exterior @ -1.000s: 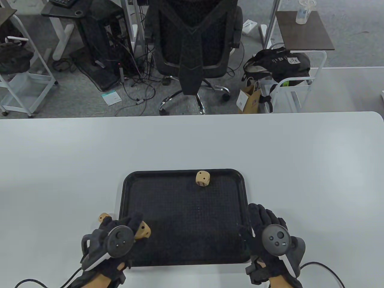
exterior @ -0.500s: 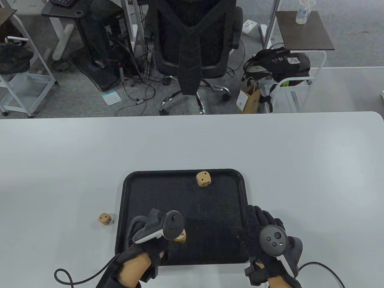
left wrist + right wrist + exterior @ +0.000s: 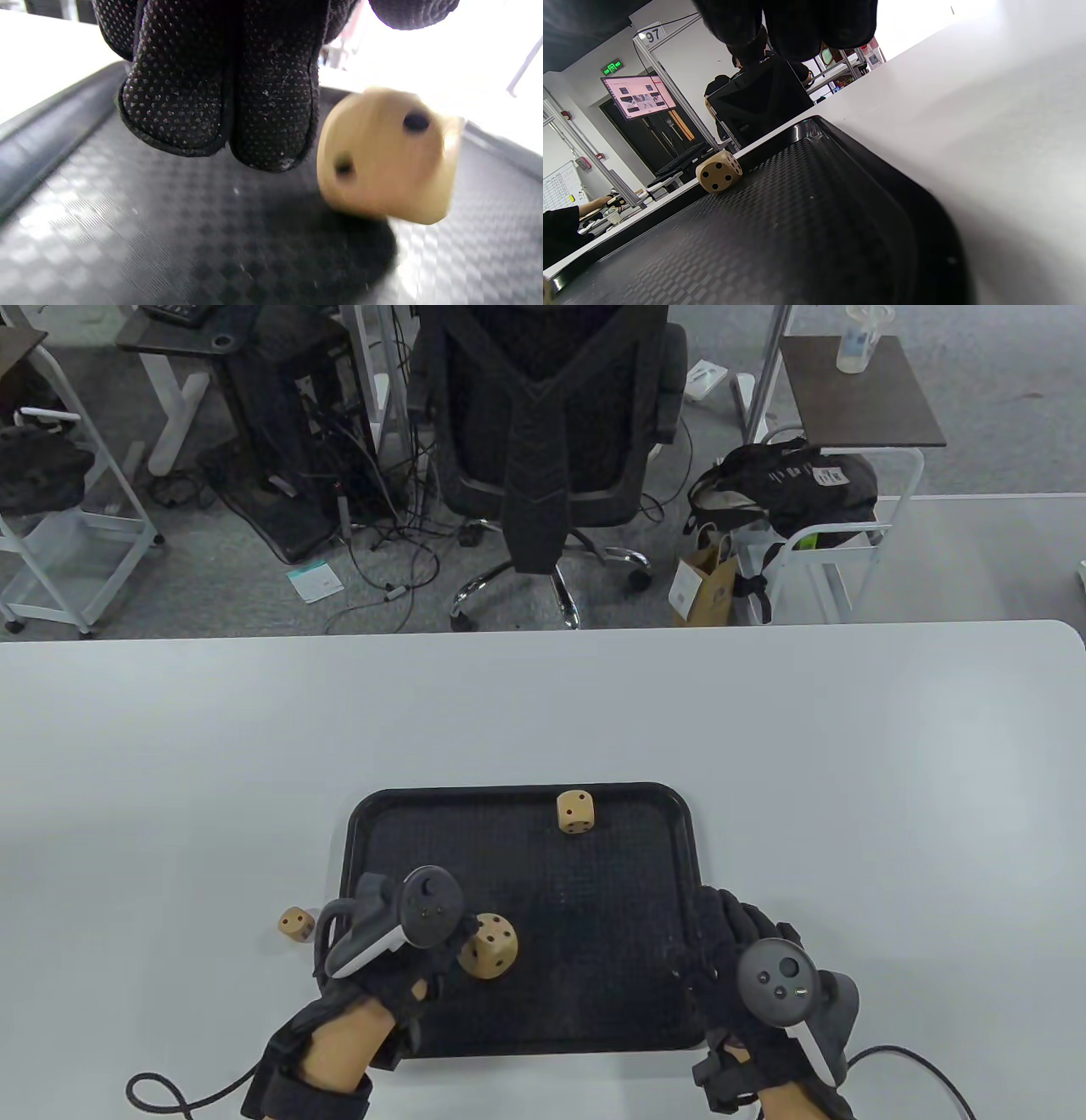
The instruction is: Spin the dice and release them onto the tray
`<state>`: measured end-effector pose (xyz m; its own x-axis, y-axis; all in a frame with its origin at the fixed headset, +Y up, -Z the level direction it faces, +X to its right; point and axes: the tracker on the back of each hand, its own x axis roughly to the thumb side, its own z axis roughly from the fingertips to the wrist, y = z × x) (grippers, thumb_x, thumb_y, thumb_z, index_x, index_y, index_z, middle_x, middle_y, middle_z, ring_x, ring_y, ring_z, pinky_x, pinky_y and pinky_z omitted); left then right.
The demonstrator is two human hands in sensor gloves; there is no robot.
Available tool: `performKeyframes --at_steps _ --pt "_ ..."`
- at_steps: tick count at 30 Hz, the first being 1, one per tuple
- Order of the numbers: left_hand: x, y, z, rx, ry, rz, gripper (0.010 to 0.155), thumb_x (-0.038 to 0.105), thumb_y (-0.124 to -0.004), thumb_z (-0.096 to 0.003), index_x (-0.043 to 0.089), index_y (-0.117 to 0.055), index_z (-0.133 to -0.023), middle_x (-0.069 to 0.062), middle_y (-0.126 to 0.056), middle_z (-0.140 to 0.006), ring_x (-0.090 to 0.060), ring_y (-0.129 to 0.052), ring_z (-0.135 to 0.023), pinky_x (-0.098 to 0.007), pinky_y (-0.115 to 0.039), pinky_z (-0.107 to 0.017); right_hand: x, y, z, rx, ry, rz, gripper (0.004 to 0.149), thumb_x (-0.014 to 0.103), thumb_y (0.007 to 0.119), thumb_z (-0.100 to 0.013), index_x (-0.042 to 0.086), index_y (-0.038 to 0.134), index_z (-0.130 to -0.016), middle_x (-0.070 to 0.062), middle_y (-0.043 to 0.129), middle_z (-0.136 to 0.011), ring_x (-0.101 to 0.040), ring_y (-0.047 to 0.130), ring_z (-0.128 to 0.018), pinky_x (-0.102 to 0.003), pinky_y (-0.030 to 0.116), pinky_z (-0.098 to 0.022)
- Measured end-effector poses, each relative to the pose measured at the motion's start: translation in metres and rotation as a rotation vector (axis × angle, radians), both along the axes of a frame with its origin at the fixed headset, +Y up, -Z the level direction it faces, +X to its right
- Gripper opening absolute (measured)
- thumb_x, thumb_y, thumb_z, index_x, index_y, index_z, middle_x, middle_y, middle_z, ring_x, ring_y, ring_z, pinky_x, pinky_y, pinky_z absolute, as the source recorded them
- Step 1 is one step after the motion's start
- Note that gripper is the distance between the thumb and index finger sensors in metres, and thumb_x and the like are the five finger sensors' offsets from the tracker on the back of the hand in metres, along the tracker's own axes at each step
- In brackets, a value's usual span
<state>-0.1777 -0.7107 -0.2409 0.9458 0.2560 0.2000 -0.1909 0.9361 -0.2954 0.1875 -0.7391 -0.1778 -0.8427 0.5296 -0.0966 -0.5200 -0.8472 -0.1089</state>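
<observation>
A black tray lies on the white table. One wooden die sits by the tray's far rim, also seen in the right wrist view. A second die lies on the table, left of the tray. My left hand hovers over the tray's left part. Just right of its fingers, a third die is blurred and tilted, free of the glove, with a shadow beneath it. My right hand rests with relaxed fingers on the tray's right rim and holds nothing.
An office chair stands beyond the table's far edge, with cables, a bag and carts on the floor. The glove cables trail off the near edge. White tabletop surrounds the tray on all sides.
My left hand carried a die from the tray's left rim over the tray and let it go. The die now turns free beside the fingers. The right hand stayed put.
</observation>
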Motion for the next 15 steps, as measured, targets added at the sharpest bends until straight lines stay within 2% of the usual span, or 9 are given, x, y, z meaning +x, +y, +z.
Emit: performKeyframes --at_steps 5,7,10,15 --pt "-0.027 0.026 0.010 0.079 0.043 0.041 0.068 0.055 -0.064 -0.0465 0.019 -0.060 -0.103 -0.009 -0.103 -0.067 -0.038 -0.105 -0.052 -0.061 -0.068 -0.066 0.001 0.001 0.000 0.005 -0.003 -0.005 0.077 0.066 0.063 -0.033 0.036 0.052 -0.104 0.001 0.058 -0.111 -0.030 0.057 -0.104 -0.065 0.035 -0.079" --pt "-0.039 0.033 0.015 0.115 0.061 0.066 0.068 0.056 -0.065 -0.0463 0.021 -0.059 -0.104 -0.011 -0.097 -0.081 -0.041 -0.100 -0.065 -0.064 -0.062 -0.070 0.000 0.001 0.001 0.009 -0.002 -0.002 0.077 0.066 0.063 -0.033 0.036 0.052 -0.104 0.001 0.058 -0.111 -0.030 0.057 -0.104 -0.065 0.035 -0.079" --pt "-0.057 0.037 0.020 0.147 0.096 0.043 0.070 0.058 -0.068 -0.0457 0.025 -0.055 -0.106 -0.014 -0.079 -0.101 -0.044 -0.086 -0.086 -0.068 -0.049 -0.075 0.000 0.000 0.000 0.009 0.001 0.003 0.077 0.065 0.063 -0.034 0.036 0.052 -0.104 0.001 0.058 -0.111 -0.030 0.057 -0.104 -0.065 0.035 -0.079" --pt "-0.087 0.028 0.020 0.139 0.165 -0.062 0.074 0.059 -0.072 -0.0447 0.028 -0.050 -0.108 -0.015 -0.062 -0.111 -0.047 -0.071 -0.098 -0.070 -0.040 -0.077 0.000 0.001 0.001 0.009 0.002 0.005 0.077 0.066 0.063 -0.034 0.036 0.052 -0.104 0.001 0.058 -0.111 -0.030 0.057 -0.104 -0.065 0.035 -0.079"
